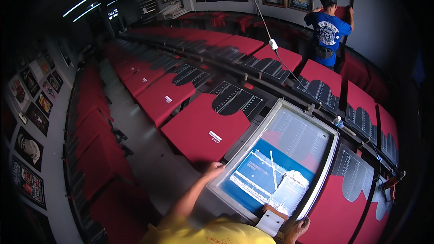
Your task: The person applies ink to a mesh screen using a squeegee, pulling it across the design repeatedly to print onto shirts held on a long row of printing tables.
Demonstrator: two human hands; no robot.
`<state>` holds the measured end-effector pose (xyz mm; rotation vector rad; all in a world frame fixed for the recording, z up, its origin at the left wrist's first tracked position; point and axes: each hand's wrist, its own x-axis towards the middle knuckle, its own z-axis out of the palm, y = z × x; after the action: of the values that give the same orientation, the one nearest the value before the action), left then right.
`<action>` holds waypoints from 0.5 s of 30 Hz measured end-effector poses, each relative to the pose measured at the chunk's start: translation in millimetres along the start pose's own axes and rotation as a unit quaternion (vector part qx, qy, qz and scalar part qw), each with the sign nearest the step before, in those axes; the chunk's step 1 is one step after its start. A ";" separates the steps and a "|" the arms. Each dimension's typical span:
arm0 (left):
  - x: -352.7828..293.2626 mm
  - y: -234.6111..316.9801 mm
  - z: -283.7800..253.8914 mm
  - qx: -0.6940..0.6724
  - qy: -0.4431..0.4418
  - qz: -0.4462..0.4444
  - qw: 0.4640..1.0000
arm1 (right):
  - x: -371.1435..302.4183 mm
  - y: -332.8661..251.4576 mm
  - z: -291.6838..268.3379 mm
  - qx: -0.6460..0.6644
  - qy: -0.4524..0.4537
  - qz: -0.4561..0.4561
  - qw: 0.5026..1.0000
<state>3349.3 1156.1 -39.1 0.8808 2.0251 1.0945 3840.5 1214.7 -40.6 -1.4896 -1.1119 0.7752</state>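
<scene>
A screen printing frame (331, 151) with pale metal edges lies tilted in front of me, over the row of printing boards. Its mesh has a blue coated area (271, 150), with white ink (289, 185) smeared thickly across the near part. A squeegee (270, 221) with a pale handle and brown edge rests at the frame's near end. My left hand (213, 170) is closed on the frame's left edge. At the near right corner, my right hand (298, 231) grips the frame, its fingers partly hidden. Beside the frame lies a red shirt (199, 129) with a small white print.
Long rows of boards carry red shirts (346, 210). A small bottle (337, 121) and a hand-held gun-like tool (394, 183) are on the right. A cable with a white switch (273, 44) hangs overhead. A co-worker (326, 31) in blue holds red cloth at the far wall.
</scene>
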 end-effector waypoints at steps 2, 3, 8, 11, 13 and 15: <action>-0.4 0.8 -2.9 -0.023 -0.009 0.008 1.000 | -0.1 4.6 -0.3 0.022 -0.004 0.030 0.999; 0.9 0.6 -5.4 -0.024 -0.030 0.002 0.999 | 0.1 7.6 -0.6 0.028 -0.009 0.041 0.999; 11.3 -12.1 -11.4 -0.044 -0.096 0.000 0.994 | -0.1 21.3 4.1 0.027 0.024 0.017 0.999; 13.8 -22.4 -6.5 -0.078 -0.089 0.011 0.993 | 1.4 18.0 6.1 -0.056 -0.001 0.051 0.997; 15.0 -27.2 -4.1 -0.104 -0.088 0.025 0.990 | 3.1 13.3 4.5 -0.295 -0.024 -0.091 0.951; 16.2 -29.6 -2.3 -0.098 -0.089 0.023 0.991 | 4.6 11.4 4.5 -0.306 -0.032 -0.117 0.944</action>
<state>3331.3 1155.7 -67.8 0.8925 1.7281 1.1745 3840.7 1220.7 -52.2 -1.7958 -1.6434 0.3188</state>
